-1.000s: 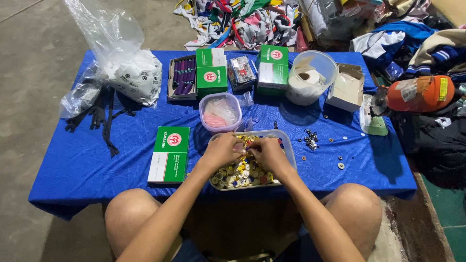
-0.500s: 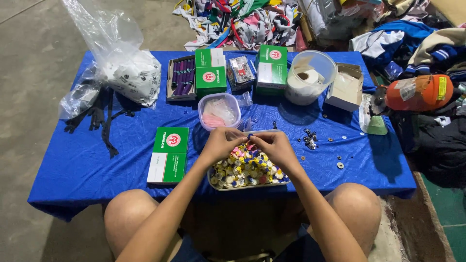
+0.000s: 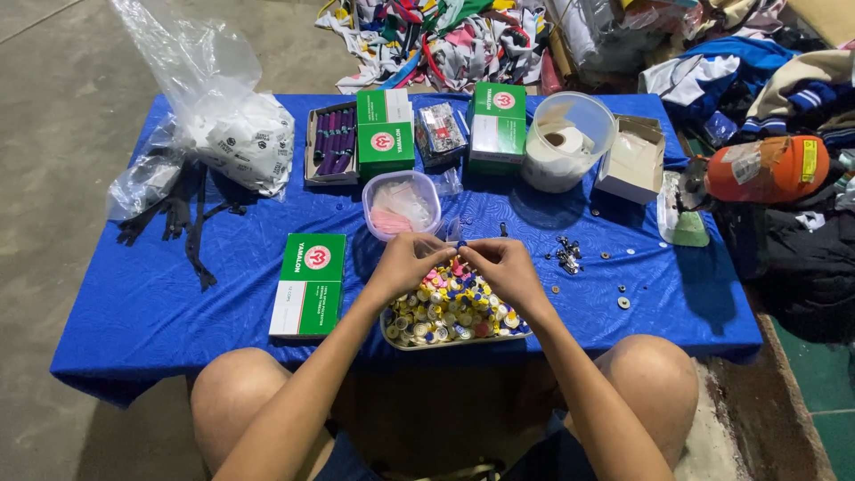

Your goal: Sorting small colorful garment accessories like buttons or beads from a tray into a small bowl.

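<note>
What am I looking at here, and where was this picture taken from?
The view comes from a camera worn on a person's head, looking down past their knees. No machine is involved: the left hand and right hand are bare. They meet just above a shallow tray of small colourful round pieces and pinch something tiny and blue between the fingertips; it is too small to identify. The tray sits on a low table under a blue cloth. Around it lie green boxes, a clear tub with pink contents, a round container holding a white roll, a clear plastic bag, black zippers and scattered small metal parts.
</note>
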